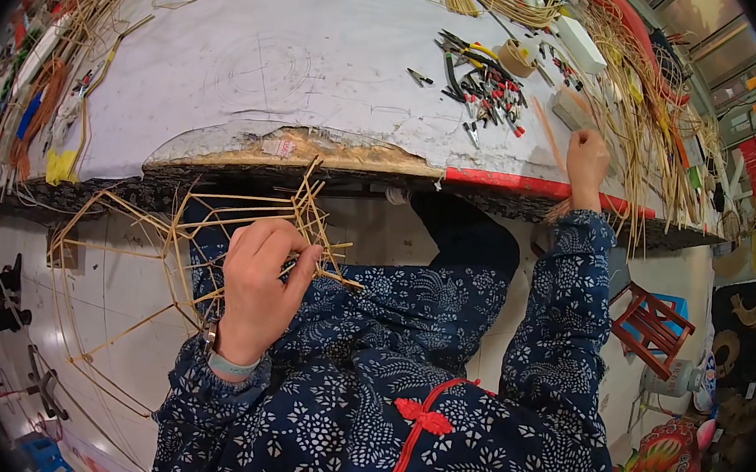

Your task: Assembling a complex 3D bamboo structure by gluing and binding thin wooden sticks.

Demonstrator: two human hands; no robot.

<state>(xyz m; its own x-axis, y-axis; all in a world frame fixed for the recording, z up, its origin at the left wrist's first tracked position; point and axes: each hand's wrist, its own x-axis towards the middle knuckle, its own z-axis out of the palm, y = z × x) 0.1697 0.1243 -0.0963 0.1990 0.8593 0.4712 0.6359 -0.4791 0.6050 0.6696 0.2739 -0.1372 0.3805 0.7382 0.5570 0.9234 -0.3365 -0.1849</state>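
My left hand (263, 280) is closed round thin sticks of a bamboo-strip frame (180, 233), at its narrower, denser end. The frame is an open skeleton of bound strips, spreading left and down over my lap and above the floor. Part of it is hidden behind my hand and sleeve. My right hand (588, 165) reaches over the table's right front part, its fingers pinched together; what they hold, if anything, is too small to make out. Just beside it lie pale thin strips (548, 132) and a greyish block (573, 110).
A heap of small black-and-red clips (496, 99) lies near pliers (458, 66) and a tape roll (517, 58). Bundles of strips (626, 69) cover the table's right side. The white-covered table (340, 59) has a torn front edge. A wooden stool (653, 329) stands lower right.
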